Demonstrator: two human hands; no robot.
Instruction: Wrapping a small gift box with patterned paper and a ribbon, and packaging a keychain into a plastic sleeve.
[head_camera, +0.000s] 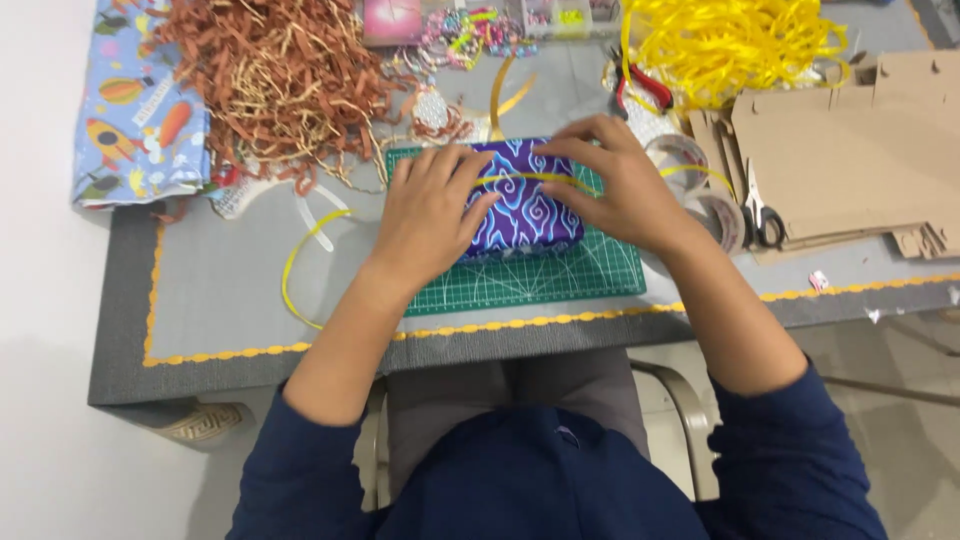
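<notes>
In the middle of the frame, a small box wrapped in purple paper with white cloud swirls (525, 215) sits on a green cutting mat with white grid lines (560, 278). The left hand (432, 215) lies flat on the left part of the box, fingers mostly straight, pressing down and not gripping. The right hand (622, 185) rests on the right part, its fingers curled, pinching a thin yellow ribbon (535, 178) that runs across the top of the box.

The ribbon looks slippery. I think it could slide off the top if the pinch gets loose. It trails away to the left of the frame in a long loop (300, 262) on the grey table top (220, 290), so it might snag there and tug the box crooked. If the left hand lifts, the box may scoot on the mat.

The big heap of yellow ribbon (730, 45) at the upper right could get tangled in. Black-handled scissors (762, 215) lie close to the right wrist, so an arm could bump them.
</notes>
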